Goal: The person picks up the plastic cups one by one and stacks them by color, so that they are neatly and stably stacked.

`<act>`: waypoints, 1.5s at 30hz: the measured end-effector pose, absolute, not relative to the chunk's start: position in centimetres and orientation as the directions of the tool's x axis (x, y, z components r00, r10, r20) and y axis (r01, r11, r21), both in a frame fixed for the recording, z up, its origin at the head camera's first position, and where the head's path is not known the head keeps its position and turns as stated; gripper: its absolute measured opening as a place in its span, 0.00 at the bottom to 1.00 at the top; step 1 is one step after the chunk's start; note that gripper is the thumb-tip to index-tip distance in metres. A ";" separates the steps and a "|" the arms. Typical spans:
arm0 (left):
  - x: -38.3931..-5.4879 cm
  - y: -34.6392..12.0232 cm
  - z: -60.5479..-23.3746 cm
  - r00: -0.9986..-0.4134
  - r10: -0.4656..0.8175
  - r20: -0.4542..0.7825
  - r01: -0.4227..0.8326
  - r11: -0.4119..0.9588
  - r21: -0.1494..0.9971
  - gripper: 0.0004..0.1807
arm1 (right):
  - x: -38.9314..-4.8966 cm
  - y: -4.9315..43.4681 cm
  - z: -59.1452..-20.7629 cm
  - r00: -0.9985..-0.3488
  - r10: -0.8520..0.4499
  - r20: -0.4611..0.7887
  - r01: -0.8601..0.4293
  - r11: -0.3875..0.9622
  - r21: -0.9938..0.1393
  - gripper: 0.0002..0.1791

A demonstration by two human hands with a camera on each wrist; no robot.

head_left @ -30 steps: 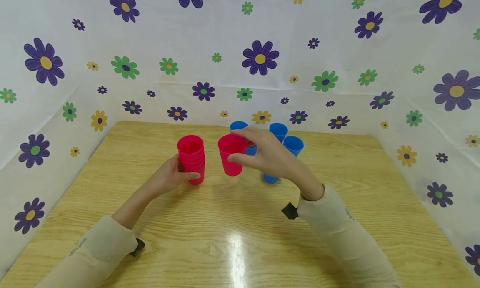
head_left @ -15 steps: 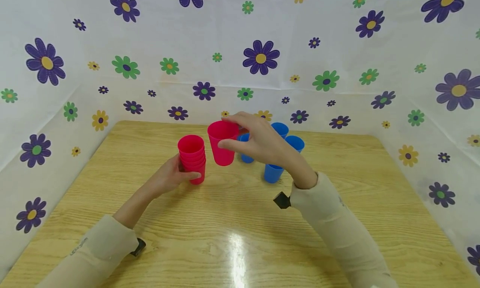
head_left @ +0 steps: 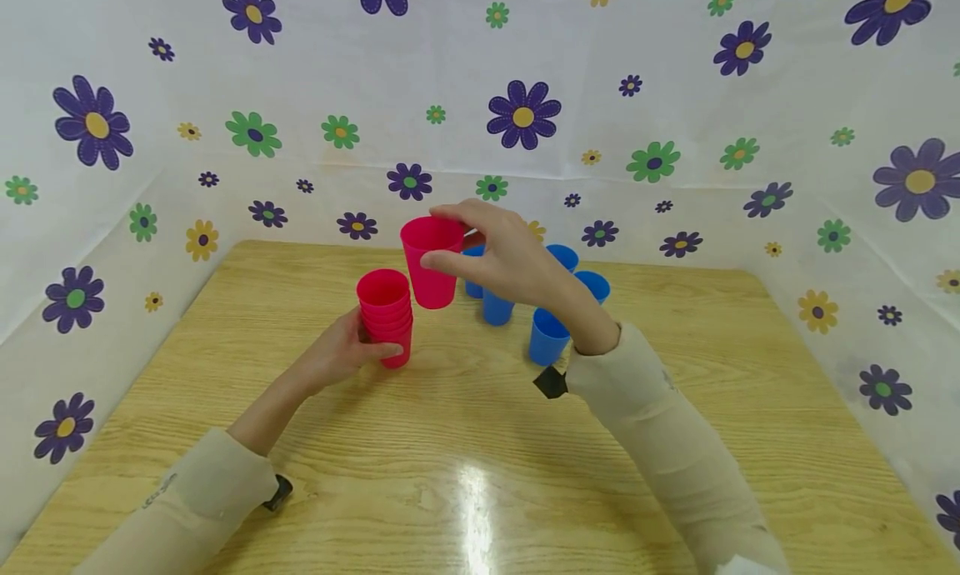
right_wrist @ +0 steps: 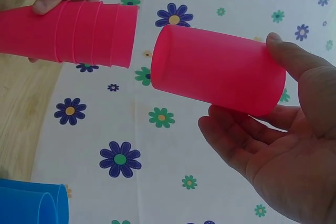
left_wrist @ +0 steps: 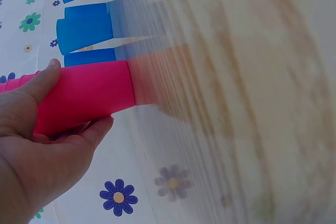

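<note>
On the left of the table stands an upright stack of nested red cups [head_left: 385,308]. My left hand [head_left: 346,349] grips this stack around its lower part, thumb across the front. A single red cup [head_left: 432,262] is held in the air by my right hand [head_left: 512,256], thumb and fingers near its rim. The right wrist view shows the gap between the base of the single cup [right_wrist: 215,69] and the rim of the stack [right_wrist: 100,32]. Several blue cups [head_left: 549,338] stand behind and below my right hand, which partly hides them.
The wooden table [head_left: 420,442] has a bright light reflection near its front. A white cloth [head_left: 285,67] with printed flowers rises at the back and both sides. Black wrist devices [head_left: 551,382] jut from both beige sleeves [head_left: 645,392].
My right hand has moved left and up with the single red cup, bringing it close above the stack's right side. More of the blue cups show. The left hand keeps its place.
</note>
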State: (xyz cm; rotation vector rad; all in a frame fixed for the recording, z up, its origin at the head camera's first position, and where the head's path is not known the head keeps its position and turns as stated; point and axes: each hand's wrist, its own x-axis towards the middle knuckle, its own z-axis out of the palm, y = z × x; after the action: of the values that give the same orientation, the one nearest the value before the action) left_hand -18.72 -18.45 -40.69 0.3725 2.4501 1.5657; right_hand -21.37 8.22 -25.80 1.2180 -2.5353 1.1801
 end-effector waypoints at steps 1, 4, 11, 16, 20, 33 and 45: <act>-18.7 -18.5 -40.7 -0.945 0.324 -0.037 0.103 0.405 0.909 0.34 | -21.5 8.1 -25.8 -0.679 -0.624 0.386 -0.696 0.380 -0.609 0.32; -18.8 -18.5 -40.8 -0.942 0.333 -0.028 0.116 0.402 0.908 0.34 | -21.9 7.7 -25.7 -0.687 -0.613 0.390 -0.689 0.377 -0.620 0.33; -19.0 -18.6 -40.9 -0.941 0.338 -0.024 0.121 0.400 0.909 0.35 | -22.8 6.4 -25.7 -0.695 -0.603 0.391 -0.679 0.372 -0.633 0.33; -18.9 -18.7 -40.9 -0.938 0.345 -0.022 0.123 0.393 0.911 0.34 | -23.0 5.3 -25.6 -0.685 -0.610 0.398 -0.683 0.349 -0.641 0.33; -18.9 -18.7 -40.9 -0.936 0.353 -0.018 0.129 0.388 0.913 0.34 | -23.1 4.3 -25.7 -0.670 -0.623 0.404 -0.699 0.345 -0.627 0.34; -18.9 -18.8 -41.0 -0.933 0.361 -0.008 0.137 0.374 0.917 0.33 | -23.1 2.5 -26.9 -0.623 -0.657 0.424 -0.738 0.315 -0.596 0.35; -19.0 -18.8 -41.1 -0.932 0.361 0.000 0.150 0.386 0.910 0.35 | -22.9 2.1 -28.2 -0.629 -0.659 0.412 -0.725 0.306 -0.617 0.35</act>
State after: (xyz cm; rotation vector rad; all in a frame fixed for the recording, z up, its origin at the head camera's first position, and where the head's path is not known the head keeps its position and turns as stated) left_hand -19.03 -18.77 -41.11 0.4569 2.4442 1.5728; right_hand -22.91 2.12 -28.20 1.3137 -2.4716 1.2368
